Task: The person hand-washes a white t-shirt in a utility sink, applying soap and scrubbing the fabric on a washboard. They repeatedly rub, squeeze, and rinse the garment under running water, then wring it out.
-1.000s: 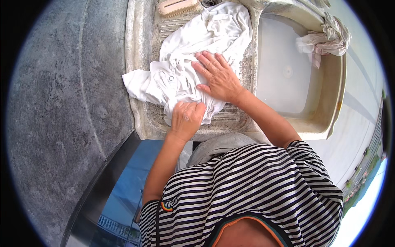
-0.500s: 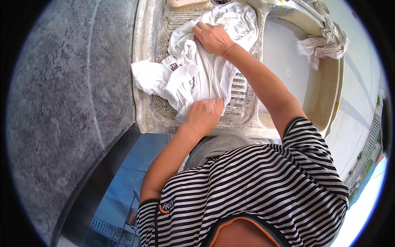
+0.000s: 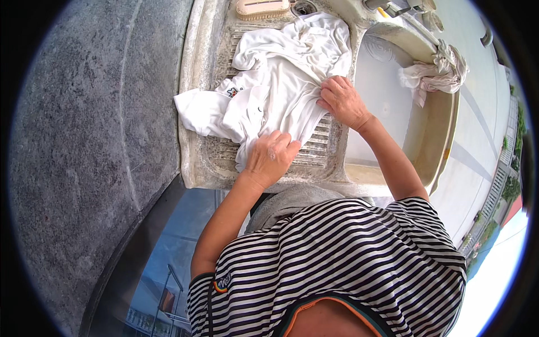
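Note:
A wet white shirt [image 3: 292,73] with a collar, a button and a small embroidered patch lies crumpled over the ridged washboard [image 3: 315,150] of a stone sink. My left hand [image 3: 271,156] is closed on the shirt's near edge, its fingertips partly hidden, with some foam on its back. At the shirt's right side, my right hand [image 3: 345,102] pinches a fold of the fabric beside the divider to the basin. One sleeve hangs over the sink's left rim.
A scrub brush [image 3: 262,8] rests at the far end, beside a drain [image 3: 304,8]. To the right is a basin [image 3: 453,129] of cloudy water, with a knotted pale cloth [image 3: 443,70] over its rim. A grey slab [image 3: 73,140] borders the left side.
My right hand has come from the shirt's far middle to its right side, nearer me. The shirt's far part now lies more spread out. My left hand keeps its grip on the near edge.

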